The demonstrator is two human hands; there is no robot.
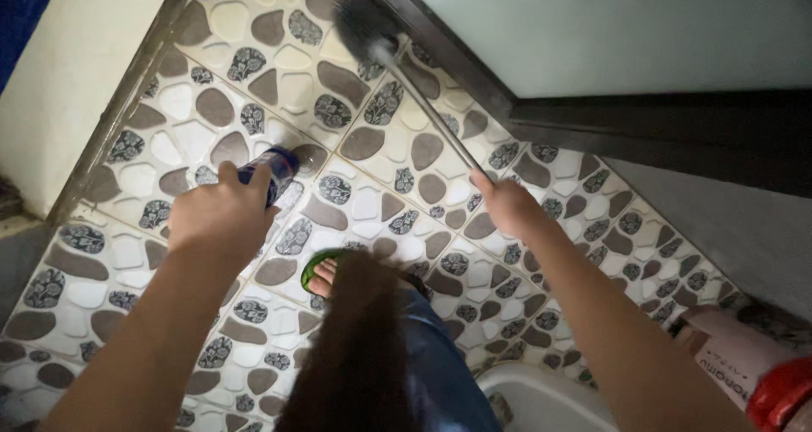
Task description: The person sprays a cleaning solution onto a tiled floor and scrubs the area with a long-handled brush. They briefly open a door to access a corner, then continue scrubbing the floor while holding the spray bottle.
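Item: long grey metal-handled scrubbing brush (pixel 423 102), bristle head on the pebble-patterned floor tiles (pixel 372 203) by the dark door frame (pixel 474 68). We judge it light and stiff; our right hand (pixel 506 202) clenches the handle's end. Our left hand (pixel 222 214) wraps a dark plastic bottle (pixel 272 168), likely slippery.

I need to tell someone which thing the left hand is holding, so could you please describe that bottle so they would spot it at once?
Start from the pebble-patterned tiled floor and follow the left hand on the left of the view. It grips a small dark blue bottle, tipped toward the tiles. Unlike the long-handled brush in the right hand, it is short and stubby.
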